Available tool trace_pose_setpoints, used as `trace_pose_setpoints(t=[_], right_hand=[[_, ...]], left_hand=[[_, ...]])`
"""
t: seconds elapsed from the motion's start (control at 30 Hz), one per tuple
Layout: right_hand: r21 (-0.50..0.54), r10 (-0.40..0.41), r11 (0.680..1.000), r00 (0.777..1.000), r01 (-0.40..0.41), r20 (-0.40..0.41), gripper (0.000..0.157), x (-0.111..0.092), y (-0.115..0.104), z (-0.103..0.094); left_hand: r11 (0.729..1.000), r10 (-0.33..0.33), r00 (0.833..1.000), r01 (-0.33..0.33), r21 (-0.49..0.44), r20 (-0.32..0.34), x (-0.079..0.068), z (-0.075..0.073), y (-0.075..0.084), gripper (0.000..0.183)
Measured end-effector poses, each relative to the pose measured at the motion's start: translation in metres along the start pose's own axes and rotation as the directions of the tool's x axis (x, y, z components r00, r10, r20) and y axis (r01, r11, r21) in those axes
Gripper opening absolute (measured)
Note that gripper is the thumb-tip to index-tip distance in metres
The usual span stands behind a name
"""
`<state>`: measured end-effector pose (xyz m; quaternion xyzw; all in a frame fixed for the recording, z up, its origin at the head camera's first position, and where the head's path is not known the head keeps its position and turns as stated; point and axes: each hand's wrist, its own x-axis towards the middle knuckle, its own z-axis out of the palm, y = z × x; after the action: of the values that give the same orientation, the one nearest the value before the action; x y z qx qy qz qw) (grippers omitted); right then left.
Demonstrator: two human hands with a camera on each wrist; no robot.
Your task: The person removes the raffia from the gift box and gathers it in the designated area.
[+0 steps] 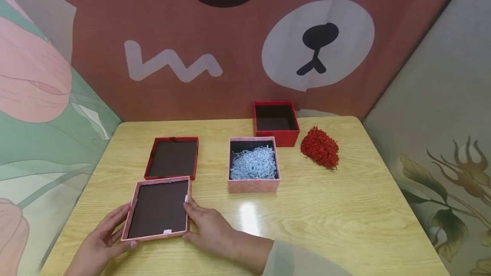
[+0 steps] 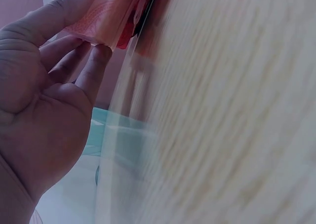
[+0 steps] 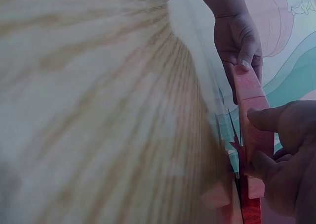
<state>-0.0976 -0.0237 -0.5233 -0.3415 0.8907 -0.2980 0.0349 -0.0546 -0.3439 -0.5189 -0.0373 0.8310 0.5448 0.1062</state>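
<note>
Both hands hold a shallow pink box lid (image 1: 159,208), its dark inner side facing up and small pale tabs on its rim. At the near left corner, my left hand (image 1: 101,240) grips it, thumb on the front edge and fingers along the left side. My right hand (image 1: 216,231) pinches the right side near the front corner. The left wrist view shows the left thumb and fingertips around the pink corner. In the right wrist view, the right fingers (image 3: 266,119) press on the lid's patterned outer wall.
Behind the held lid lies a red lid (image 1: 172,159), dark inside. A pink box (image 1: 254,186) holds light blue paper shreds (image 1: 255,163). Farther back stands a red box (image 1: 278,139), with a heap of red paper shreds (image 1: 320,147) to its right. Printed fabric walls surround the wooden table (image 1: 326,225).
</note>
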Motion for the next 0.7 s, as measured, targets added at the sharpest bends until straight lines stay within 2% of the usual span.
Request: trace_pose_setpoints(t=[0.2,0.53,0.7], right_hand=[[0.001,0.001,1.000,0.999,-0.001,0.037,0.075,0.002,0.001,-0.002],[-0.014,0.015,1.000,0.997,-0.014,0.074,0.074,0.004,0.003,-0.001],[-0.010,0.016,1.000,0.995,-0.015,0.103,0.074,0.005,0.005,-0.003]], left_hand=[[0.998,-0.053,0.998,0.054,-0.028,0.038,0.005,-0.004,-0.002,0.101],[0.990,-0.142,0.988,0.142,0.003,0.065,0.013,-0.005,-0.006,0.108],[0.993,-0.119,0.991,0.120,-0.010,0.067,0.014,-0.005,-0.009,0.109]])
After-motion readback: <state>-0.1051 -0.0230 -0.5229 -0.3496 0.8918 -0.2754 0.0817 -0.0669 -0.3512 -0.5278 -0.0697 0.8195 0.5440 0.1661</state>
